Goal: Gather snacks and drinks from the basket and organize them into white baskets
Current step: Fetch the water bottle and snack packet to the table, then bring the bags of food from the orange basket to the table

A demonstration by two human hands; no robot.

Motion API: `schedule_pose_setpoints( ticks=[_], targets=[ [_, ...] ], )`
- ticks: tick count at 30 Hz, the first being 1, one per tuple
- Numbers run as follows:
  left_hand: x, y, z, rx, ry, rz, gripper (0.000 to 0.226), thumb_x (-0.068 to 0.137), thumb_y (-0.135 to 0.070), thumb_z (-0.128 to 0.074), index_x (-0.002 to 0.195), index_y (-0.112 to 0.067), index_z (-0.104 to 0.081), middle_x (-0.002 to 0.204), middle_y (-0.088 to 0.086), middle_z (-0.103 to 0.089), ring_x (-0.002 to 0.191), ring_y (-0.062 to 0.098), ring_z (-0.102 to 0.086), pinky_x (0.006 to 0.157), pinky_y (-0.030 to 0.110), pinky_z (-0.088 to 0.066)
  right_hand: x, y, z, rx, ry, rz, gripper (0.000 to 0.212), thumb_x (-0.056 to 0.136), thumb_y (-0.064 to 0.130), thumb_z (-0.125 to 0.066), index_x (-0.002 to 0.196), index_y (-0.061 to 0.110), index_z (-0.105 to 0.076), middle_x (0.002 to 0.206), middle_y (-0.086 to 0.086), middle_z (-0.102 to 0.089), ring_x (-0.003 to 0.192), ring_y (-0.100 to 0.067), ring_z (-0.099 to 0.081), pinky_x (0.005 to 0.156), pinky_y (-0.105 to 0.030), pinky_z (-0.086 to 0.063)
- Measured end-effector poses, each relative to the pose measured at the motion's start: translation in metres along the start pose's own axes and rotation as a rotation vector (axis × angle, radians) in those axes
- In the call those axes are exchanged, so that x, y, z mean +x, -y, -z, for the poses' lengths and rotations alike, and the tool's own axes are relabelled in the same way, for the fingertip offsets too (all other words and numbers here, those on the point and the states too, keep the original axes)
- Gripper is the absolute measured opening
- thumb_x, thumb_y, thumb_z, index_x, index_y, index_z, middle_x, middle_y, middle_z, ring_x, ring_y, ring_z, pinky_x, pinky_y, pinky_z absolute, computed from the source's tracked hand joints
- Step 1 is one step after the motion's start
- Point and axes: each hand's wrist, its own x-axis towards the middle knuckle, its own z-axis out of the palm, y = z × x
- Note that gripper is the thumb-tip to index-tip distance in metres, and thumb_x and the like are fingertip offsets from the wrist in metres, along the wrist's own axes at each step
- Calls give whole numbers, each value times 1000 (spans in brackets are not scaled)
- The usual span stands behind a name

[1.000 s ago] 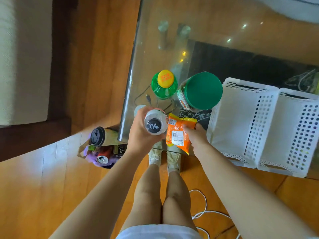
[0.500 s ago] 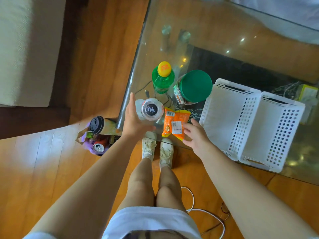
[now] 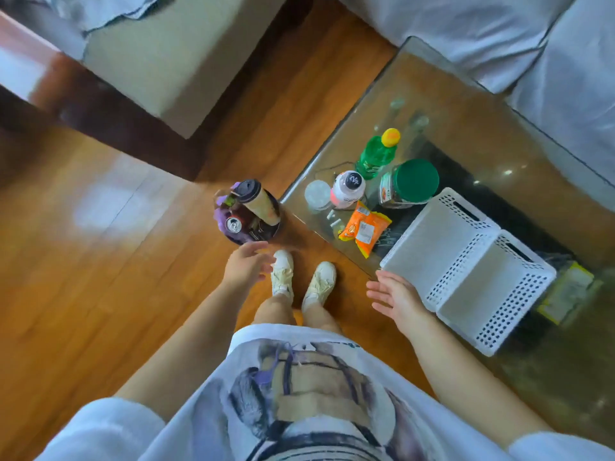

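Both my hands hang empty, fingers relaxed — my left hand (image 3: 245, 266) just beside the basket (image 3: 248, 211) on the floor. My right hand (image 3: 396, 296) sits farther from that basket, near the white baskets (image 3: 466, 267).

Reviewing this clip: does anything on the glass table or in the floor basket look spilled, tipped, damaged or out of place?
Nothing looks spilled or broken. The tall cup with the black lid leans tilted in the dark basket on the floor. The two white perforated baskets hold nothing visible, while the orange snack packet lies loose on the glass table.
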Motion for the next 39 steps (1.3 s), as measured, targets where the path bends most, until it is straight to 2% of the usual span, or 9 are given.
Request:
schedule_pose_setpoints(
  ticks=[5,15,18,21,24,28,31,35,39],
  targets=[
    [-45,72,55,-256,-96,108,21,92,-6,-48,108,-15,-57,64,2,-61,35,1,-50,48,19,-41,-29,-10,-33,-267,57,-8,30,97,15,-43,126,10,-51,104,-13,-61,94,-25,-58,82,-36,-46],
    [-137,269,130,-750,-392,348,28,94,-3,-46,121,3,-53,66,9,-53,48,17,-45,39,18,-36,-85,-47,-177,-757,226,161,31,96,13,-43,124,4,-50,72,-8,-54,58,-17,-48,52,-25,-32],
    [-166,329,147,-878,-407,421,32,96,-4,-42,127,4,-49,68,8,-52,29,3,-49,33,12,-36,-105,-79,-227,-899,257,216,27,95,17,-45,119,9,-53,76,-5,-56,60,-14,-50,53,-24,-35],
    [-188,383,161,-1037,-460,463,34,98,-2,-38,130,7,-45,69,9,-48,24,-3,-45,46,16,-39,-125,-114,-265,-1038,290,278,24,95,21,-46,115,14,-55,78,-3,-60,63,-14,-54,53,-22,-41],
    [-211,430,178,-1160,-496,531,16,97,-4,-42,98,2,-57,53,7,-52,21,-2,-41,39,14,-35,-142,-150,-295,-1148,362,397,23,94,15,-45,115,10,-54,75,-3,-58,61,-13,-53,47,-18,-41],
    [-227,483,193,-1362,-561,613,29,94,-10,-50,65,-7,-48,50,8,-52,20,3,-42,32,14,-35,-155,-184,-323,-1219,364,475,25,93,6,-44,116,1,-54,71,-6,-56,57,-15,-50,50,-19,-41],
    [-226,505,205,-1434,-541,606,26,94,-13,-50,69,-5,-51,58,8,-53,26,5,-50,52,24,-42,-158,-194,-342,-1245,289,460,25,92,6,-46,115,0,-55,75,-10,-58,59,-18,-52,54,-24,-42],
    [-216,513,240,-1478,-519,545,10,95,-17,-50,101,-9,-54,71,6,-53,55,13,-50,41,18,-41,-164,-202,-377,-1308,232,427,30,92,4,-45,121,-1,-53,84,-17,-58,59,-20,-48,54,-24,-38],
    [-205,521,288,-1502,-540,472,19,94,-20,-52,111,-13,-57,73,2,-57,57,8,-53,52,20,-40,-176,-215,-440,-1384,212,410,32,94,3,-43,124,-2,-50,105,-30,-61,60,-24,-46,54,-23,-34]
  ],
)
